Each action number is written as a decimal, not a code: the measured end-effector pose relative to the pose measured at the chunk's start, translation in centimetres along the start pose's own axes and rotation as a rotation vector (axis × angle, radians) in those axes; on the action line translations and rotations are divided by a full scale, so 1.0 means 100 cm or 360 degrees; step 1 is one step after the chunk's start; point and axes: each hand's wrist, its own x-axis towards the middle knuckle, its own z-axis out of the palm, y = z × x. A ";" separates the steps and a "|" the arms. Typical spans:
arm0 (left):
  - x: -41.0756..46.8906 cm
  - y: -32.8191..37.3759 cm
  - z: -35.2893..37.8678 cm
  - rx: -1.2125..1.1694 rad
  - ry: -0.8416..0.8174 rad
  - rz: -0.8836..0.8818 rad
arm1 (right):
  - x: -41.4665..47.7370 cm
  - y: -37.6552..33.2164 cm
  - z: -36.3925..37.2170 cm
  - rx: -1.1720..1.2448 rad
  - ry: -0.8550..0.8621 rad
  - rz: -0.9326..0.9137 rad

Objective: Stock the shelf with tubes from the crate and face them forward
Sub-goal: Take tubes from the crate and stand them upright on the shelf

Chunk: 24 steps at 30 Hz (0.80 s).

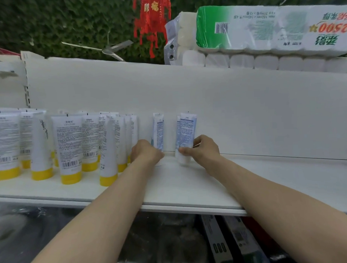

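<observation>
White shelf board runs right across the view, and on the ledge above it sits a big green-and-white toilet roll pack, lying on its side with its print upside down. Over on the left of the board stands a crowd of yellow-capped tubes, all resting on their caps, with barcodes and small print facing out. Now to the action, in the middle, close to the back panel. The left hand is curled in around the lower part of the left blue-and-white tube; its fingertips are hidden behind the knuckles, so the exact grip is not clear. The right hand is clamped on the right blue-and-white tube, thumb pressed across the near face low down, fingers wrapped round the far side. Both tubes stand upright on the board, long axis vertical, white caps down, flat crimped ends up. They stand apart, with bare shelf between. Each rises above the hand holding it, and small print faces out on both.
</observation>
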 end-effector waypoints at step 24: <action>-0.002 -0.001 0.001 0.0065 0.0017 0.0002 | -0.002 0.007 -0.001 -0.0137 -0.0223 0.0084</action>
